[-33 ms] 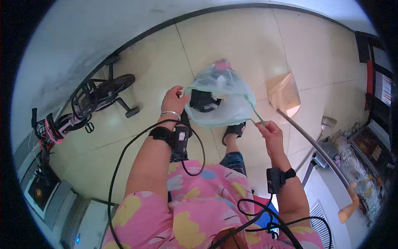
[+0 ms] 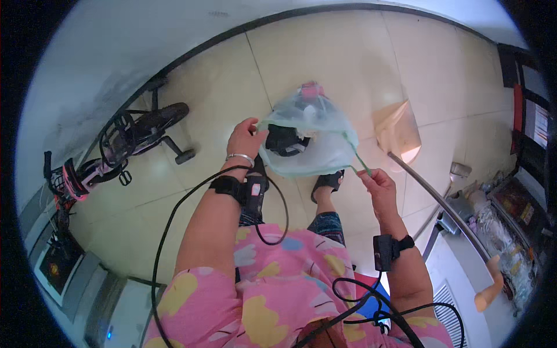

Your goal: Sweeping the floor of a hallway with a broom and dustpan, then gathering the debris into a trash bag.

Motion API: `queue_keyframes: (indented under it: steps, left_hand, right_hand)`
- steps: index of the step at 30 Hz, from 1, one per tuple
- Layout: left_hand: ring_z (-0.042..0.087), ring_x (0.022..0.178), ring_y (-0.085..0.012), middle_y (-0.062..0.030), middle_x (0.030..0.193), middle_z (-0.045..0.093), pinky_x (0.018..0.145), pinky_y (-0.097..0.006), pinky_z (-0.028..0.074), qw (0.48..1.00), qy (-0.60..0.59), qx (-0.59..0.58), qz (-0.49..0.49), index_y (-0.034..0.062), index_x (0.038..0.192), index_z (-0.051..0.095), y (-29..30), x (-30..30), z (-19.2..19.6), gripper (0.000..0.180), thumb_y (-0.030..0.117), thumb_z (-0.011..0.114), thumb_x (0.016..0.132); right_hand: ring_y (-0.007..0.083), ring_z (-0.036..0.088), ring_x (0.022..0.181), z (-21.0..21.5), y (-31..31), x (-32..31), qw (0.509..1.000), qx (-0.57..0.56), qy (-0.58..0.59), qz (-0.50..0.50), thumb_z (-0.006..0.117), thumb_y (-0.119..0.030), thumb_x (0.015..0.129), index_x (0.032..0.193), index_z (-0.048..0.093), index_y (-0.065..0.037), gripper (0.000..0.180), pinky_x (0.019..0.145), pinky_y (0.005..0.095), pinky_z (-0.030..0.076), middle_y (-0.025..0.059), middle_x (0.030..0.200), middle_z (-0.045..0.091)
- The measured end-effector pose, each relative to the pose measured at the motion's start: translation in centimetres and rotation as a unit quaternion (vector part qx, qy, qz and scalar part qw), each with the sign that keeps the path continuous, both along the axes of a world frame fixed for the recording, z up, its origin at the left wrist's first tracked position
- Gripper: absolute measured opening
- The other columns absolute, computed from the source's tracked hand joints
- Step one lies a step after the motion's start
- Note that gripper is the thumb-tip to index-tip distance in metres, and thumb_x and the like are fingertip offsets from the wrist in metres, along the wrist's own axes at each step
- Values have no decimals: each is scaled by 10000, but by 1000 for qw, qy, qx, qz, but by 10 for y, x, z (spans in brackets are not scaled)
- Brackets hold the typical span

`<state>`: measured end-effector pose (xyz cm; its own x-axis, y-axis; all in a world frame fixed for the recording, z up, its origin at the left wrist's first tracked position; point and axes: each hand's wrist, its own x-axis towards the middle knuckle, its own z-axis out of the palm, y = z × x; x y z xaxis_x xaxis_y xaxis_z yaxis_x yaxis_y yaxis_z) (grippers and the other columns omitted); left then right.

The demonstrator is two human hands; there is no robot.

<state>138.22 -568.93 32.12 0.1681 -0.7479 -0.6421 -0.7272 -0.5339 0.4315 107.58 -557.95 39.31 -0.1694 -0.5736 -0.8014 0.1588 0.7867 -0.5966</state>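
Note:
A translucent pale-green drawstring bin bag (image 2: 325,162) hangs with its mouth open in front of me. Inside it lie a black object (image 2: 284,141), whose kind I cannot make out, and some pale bits. Something pink (image 2: 311,90) shows through the bag's far end. At the bag's left rim, my left hand (image 2: 246,139) is closed on the edge, its fingertips partly hidden. My right hand (image 2: 380,182) pinches the green drawstring (image 2: 361,161), pulled out from the right side of the rim.
A peach long-handled dustpan (image 2: 399,136) stands to the right, its metal pole leaning toward me. Behind it are a grey-headed tool (image 2: 460,170) and clear plastic wrapping (image 2: 499,238). On the left, a small black-and-pink bicycle (image 2: 139,130) leans by the wall. Black cables run from both wrists.

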Motion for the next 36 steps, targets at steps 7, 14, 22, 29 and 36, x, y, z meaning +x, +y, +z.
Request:
queue_keyframes:
  steps: [7,14,22,29,36]
  left_hand:
    - [588,677,-218,-76,731,613,652,-309,470,1000,5,-26,11,78,891,619,-2,-1,-8,235,180,631,680]
    - [562,628,-177,-63,697,597,618,-277,458,993,118,-13,-13,58,810,611,2,-10,9,172,123,639,654]
    - [494,528,-122,-15,595,526,511,-242,411,981,184,-55,28,45,726,569,-5,-16,32,124,141,637,689]
    - [454,504,-97,-44,689,568,379,-181,277,781,489,169,350,-21,907,540,-12,-10,84,256,225,507,845]
    - [440,532,-104,-31,687,534,376,-181,287,677,562,209,427,-47,1009,510,-10,-9,116,323,235,498,853]
  right_hand:
    - [75,533,707,4,-2,14,999,-23,-32,5,585,-61,793,831,588,-14,61,672,200,431,27,776,601]
    - [74,533,699,8,-5,14,999,-30,-25,-1,600,-63,784,824,590,-17,61,655,197,433,26,776,601]
    - [46,452,594,13,-11,14,999,-32,-13,8,616,-111,776,756,574,-49,77,539,176,351,-13,692,567]
    - [46,442,605,48,-36,15,999,-36,7,-12,584,-156,798,771,572,-58,102,556,185,339,-13,685,574]
    - [66,511,626,82,-61,28,992,-100,-69,-31,585,-104,802,806,575,-30,75,592,188,393,9,722,589]
